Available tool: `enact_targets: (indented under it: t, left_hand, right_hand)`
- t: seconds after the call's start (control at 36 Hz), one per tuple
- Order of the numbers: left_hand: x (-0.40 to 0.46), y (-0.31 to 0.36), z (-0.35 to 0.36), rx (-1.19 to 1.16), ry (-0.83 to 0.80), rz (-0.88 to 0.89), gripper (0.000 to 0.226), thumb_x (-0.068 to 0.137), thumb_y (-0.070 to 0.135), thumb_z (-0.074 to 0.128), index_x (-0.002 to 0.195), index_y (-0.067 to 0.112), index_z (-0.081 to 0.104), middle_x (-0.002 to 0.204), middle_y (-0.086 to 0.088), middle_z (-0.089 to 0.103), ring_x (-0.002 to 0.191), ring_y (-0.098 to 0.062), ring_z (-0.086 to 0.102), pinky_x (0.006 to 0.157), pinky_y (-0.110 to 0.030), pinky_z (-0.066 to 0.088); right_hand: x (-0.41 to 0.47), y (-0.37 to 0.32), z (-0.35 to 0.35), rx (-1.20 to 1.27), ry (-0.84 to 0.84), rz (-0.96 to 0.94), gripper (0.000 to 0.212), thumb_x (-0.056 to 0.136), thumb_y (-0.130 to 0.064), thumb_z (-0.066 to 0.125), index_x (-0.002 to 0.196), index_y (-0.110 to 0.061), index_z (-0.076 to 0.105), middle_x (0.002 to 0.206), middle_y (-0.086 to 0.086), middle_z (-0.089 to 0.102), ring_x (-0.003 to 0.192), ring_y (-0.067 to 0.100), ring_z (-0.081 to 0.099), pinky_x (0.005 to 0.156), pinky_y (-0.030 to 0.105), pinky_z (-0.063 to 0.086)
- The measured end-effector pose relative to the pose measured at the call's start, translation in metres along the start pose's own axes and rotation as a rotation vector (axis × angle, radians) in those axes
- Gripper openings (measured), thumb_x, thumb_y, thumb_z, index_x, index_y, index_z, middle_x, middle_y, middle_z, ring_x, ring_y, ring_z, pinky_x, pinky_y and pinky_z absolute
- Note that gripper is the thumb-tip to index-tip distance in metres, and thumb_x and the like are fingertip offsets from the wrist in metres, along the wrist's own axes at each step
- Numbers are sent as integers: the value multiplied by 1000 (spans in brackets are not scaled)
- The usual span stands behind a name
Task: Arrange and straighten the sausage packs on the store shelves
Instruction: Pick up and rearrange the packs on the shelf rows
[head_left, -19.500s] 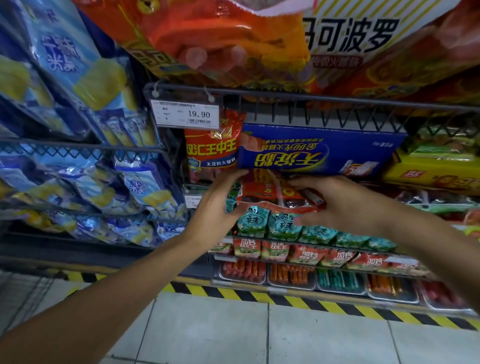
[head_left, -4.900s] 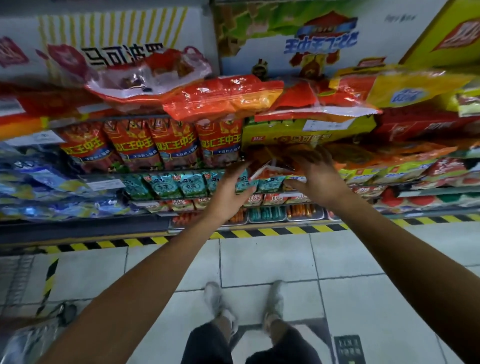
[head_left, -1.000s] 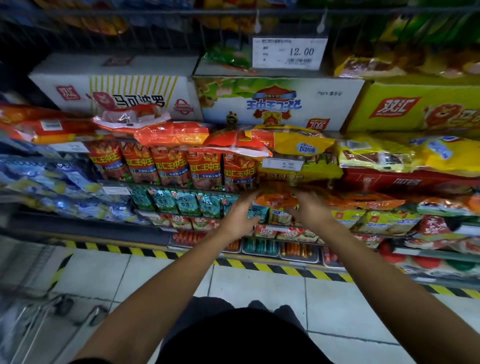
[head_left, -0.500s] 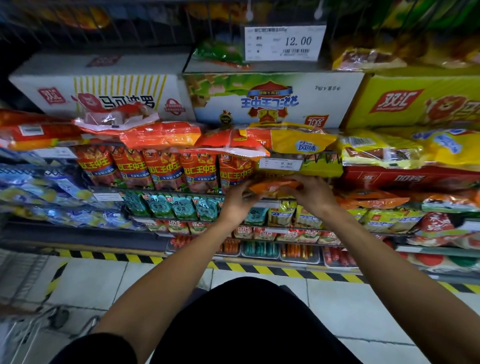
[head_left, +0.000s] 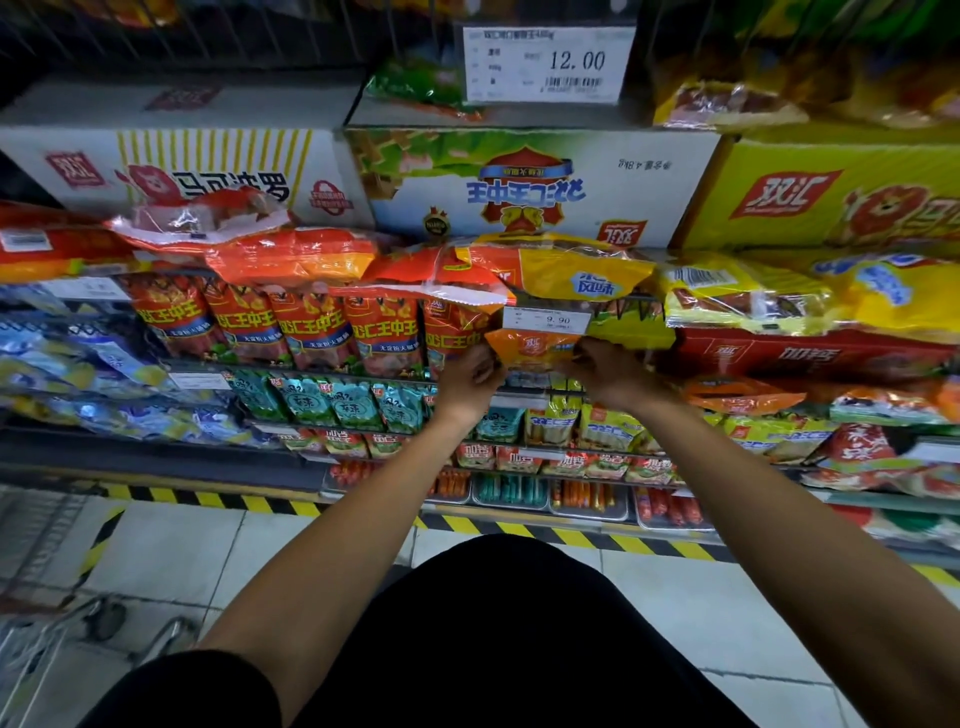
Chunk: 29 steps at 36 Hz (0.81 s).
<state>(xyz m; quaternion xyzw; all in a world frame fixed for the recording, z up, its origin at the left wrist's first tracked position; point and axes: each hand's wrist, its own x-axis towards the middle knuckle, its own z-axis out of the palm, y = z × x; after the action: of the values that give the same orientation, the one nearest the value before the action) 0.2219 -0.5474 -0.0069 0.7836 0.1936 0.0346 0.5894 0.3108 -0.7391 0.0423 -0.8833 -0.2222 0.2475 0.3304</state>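
Observation:
An orange sausage pack (head_left: 532, 349) stands upright just under the 9.90 price tag (head_left: 546, 318), held between both hands. My left hand (head_left: 466, 379) grips its left edge and my right hand (head_left: 605, 371) grips its right edge. To its left a row of red sausage packs (head_left: 311, 332) stands upright on the wire shelf. Orange and yellow packs (head_left: 576, 270) lie flat on the shelf above.
Cartons (head_left: 519, 182) sit on an upper shelf under a 12.00 tag (head_left: 545, 62). Green and teal small packs (head_left: 358, 405) fill the lower shelves, with trays of loose sausages (head_left: 511, 488) at the bottom. Blue bags (head_left: 104, 374) hang left. A trolley (head_left: 47, 639) stands low left.
Both hands have lifted the orange pack from the lower shelf up to the 9.90 tag and turned it upright, face out.

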Motion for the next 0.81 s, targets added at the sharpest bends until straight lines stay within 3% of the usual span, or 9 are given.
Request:
enact_targets:
  t: [0.06,0.14,0.22,0.31,0.36,0.44,0.53,0.61,0.81]
  left_hand:
    - [5,-3,0,133,12,-43,35,99,-1,59,134,2,59,121,-8,64,113,-22,60,107,-33,45]
    - [10,-2,-1,366,6,50,17,105,3,47,109,13,60,84,13,61,80,-5,47,82,-24,44]
    - [12,4,3,20,149,41,40,110,1,30,79,11,53,54,10,52,62,-7,35,61,-18,32]
    - [12,10,4,77,122,49,31,106,-9,33,118,7,58,85,4,66,74,-1,62,63,-9,49]
    - [10,14,-1,79,167,-5,38,105,-10,36,138,1,52,105,-3,66,89,-6,64,70,-10,54]
    - [10,11,-1,-12,101,-65,43,103,-14,39,144,-6,46,126,-13,63,106,-15,62,85,-12,51]
    - [1,16,1,-127,-68,-165,54,100,-20,35,152,-5,34,152,-20,44,142,-33,43,107,-22,39]
    - [-2,14,3,-121,-175,-244,60,103,-13,38,158,4,23,164,-14,27,152,-30,28,119,-32,29]
    - [-2,24,11,56,-229,-233,72,102,-7,45,162,19,15,165,-7,26,149,-30,31,110,-36,38]
  right_hand:
    - [-2,-1,1,11,-49,-11,26,105,-33,52,127,-21,56,123,-8,60,111,11,58,93,32,39]
    - [4,0,4,-18,-87,-7,48,105,-31,53,149,-16,44,151,6,50,137,28,49,110,40,39]
    - [10,2,5,-72,-21,21,38,106,-37,49,135,-14,58,134,11,64,116,32,61,97,44,50]
    - [16,5,2,-90,48,28,38,104,-44,48,107,-14,70,80,12,68,71,31,65,67,41,47]
    - [19,9,0,-74,85,26,34,103,-43,50,96,-16,68,59,0,58,56,24,61,66,40,49]
    - [21,12,2,-35,63,30,37,105,-39,49,107,-7,68,66,-10,56,58,9,54,74,36,49]
    - [24,14,7,-27,46,61,34,106,-42,45,106,-12,63,75,-1,62,58,14,57,76,40,49]
    - [27,15,9,-34,30,79,40,107,-42,42,116,-9,63,73,-8,56,57,15,57,80,43,51]
    - [30,11,11,-110,-25,195,45,109,-38,36,121,-2,60,87,11,58,83,32,62,73,43,45]
